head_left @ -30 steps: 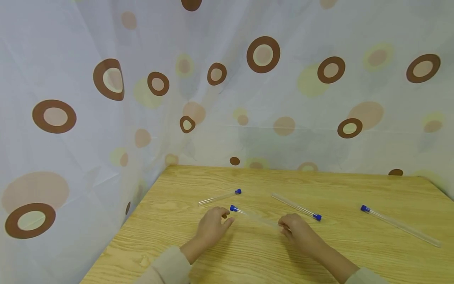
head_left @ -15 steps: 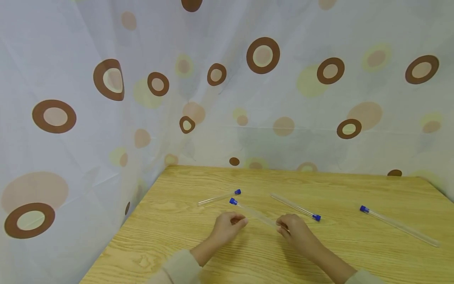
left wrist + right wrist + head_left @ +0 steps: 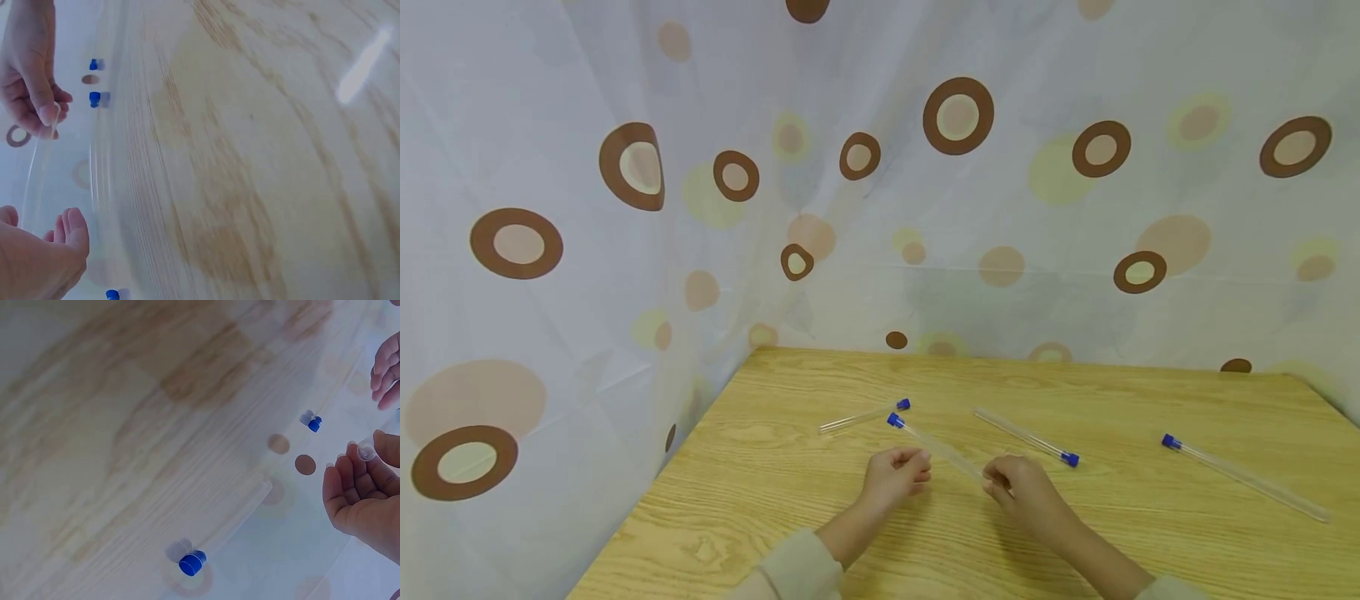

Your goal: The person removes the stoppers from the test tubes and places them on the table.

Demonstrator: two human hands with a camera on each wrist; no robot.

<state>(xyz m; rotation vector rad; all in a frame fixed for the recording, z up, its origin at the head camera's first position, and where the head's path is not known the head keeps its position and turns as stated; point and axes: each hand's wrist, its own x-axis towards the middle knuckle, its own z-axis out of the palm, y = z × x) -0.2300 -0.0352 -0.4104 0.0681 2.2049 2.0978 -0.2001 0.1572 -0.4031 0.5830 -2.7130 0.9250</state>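
My right hand (image 3: 1026, 496) pinches the uncapped end of a clear tube (image 3: 945, 452) between thumb and fingers. Its blue cap (image 3: 896, 420) points away to the upper left, and the tube is tilted above the table. In the right wrist view, the tube's clear round end (image 3: 367, 452) shows between thumb and forefinger. My left hand (image 3: 891, 483) hovers just left of the tube, its fingers loosely bent and holding nothing. The left wrist view shows a gap between the left hand (image 3: 47, 256) and the right hand's pinch.
More blue-capped clear tubes lie on the wooden table (image 3: 760, 533): one at back left (image 3: 857, 419), one behind my right hand (image 3: 1022, 435), and one at far right (image 3: 1247, 477). A spotted curtain (image 3: 955, 208) hangs behind and to the left.
My left hand has moved right and slightly toward me, away from the cap. The held tube's capped end has risen a little. My right hand keeps its pinch almost in place.
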